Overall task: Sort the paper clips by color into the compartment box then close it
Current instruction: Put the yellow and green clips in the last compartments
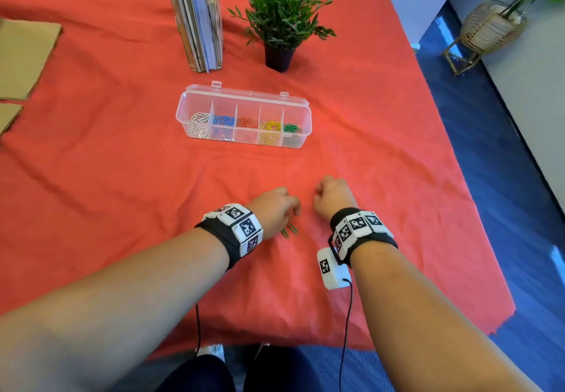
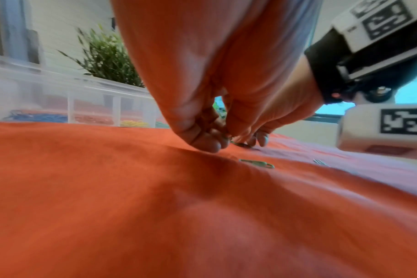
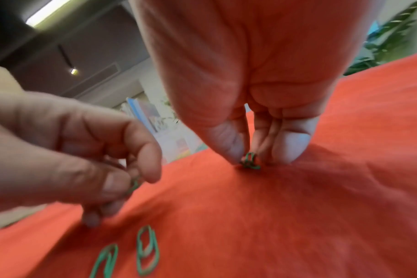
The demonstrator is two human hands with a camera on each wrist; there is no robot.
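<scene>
A clear compartment box [image 1: 308, 116] stands with its lid up on the red cloth [image 1: 122, 177]. Its compartments hold silver, blue, red, yellow and green clips, from left to right. Nearer me, my left hand [image 1: 295, 211] curls over the cloth and pinches a green clip [image 3: 133, 185]. Close to its right, my right hand [image 3: 250, 159] presses down, thumb and fingers pinching a small bunch of green clips [image 3: 250, 162]. Two more green clips [image 1: 289, 232] lie loose below my left hand, also seen in the right wrist view, one [image 3: 148, 252] beside the other [image 3: 105, 261].
Upright books [image 1: 198, 18] and a potted plant [image 1: 281, 22] stand behind the box. Cardboard sheets [image 1: 24, 55] lie at the far left. The table edge runs diagonally at the right, with blue floor [image 1: 504, 177] beyond it.
</scene>
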